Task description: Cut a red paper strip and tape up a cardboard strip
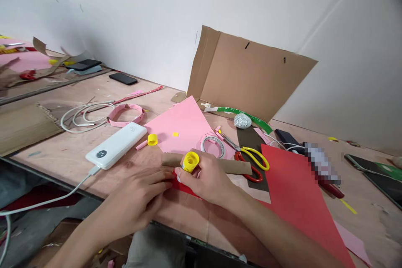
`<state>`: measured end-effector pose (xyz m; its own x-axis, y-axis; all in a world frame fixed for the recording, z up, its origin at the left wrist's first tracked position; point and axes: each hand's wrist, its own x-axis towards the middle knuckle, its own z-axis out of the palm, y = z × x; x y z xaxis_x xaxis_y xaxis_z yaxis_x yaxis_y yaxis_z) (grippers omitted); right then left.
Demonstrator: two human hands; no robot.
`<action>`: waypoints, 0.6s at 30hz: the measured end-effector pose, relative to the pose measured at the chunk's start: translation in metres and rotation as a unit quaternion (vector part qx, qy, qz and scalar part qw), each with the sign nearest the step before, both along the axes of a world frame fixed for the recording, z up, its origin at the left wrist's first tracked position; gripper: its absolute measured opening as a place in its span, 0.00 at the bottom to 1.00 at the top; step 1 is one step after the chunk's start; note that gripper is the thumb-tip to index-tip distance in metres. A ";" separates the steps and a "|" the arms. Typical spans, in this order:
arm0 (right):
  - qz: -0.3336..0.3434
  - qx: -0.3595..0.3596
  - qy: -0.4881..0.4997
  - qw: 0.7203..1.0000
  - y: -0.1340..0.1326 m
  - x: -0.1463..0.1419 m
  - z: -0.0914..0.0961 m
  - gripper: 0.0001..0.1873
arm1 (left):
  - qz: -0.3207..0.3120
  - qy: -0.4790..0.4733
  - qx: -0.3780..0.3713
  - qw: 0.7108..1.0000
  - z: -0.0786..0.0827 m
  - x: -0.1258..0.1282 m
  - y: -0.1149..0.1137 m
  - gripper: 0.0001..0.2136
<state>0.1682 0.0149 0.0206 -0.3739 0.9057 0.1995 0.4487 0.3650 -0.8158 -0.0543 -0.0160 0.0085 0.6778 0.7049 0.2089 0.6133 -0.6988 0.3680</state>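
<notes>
While our right hand point(207, 180) pinches a yellow glue stick point(190, 161) over a brown cardboard strip point(235, 166), our left hand point(135, 201) rests open, fingers together, touching a red paper piece point(185, 188); a yellow cap point(152, 139) lies apart, beside the pink sheet point(179, 127).

We have bare plywood bench point(132, 167) between our left hand point(135, 203) and the white power bank point(115, 145), which stands in the way further left. Past our right hand point(205, 176), the yellow-handled scissors point(253, 160) and the sheet of red card point(298, 192) lie across the path, with a roll of tape point(213, 145) behind them.
</notes>
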 end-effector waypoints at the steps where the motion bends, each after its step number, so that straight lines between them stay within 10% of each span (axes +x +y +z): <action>1: 0.008 0.004 0.001 1.000 0.001 -0.003 -0.002 0.12 | 0.004 -0.003 -0.006 1.000 -0.001 0.000 0.000 0.17; 18: 0.061 -0.002 0.003 0.998 0.004 -0.001 -0.007 0.11 | -0.004 0.011 0.041 0.999 -0.003 0.001 -0.002 0.15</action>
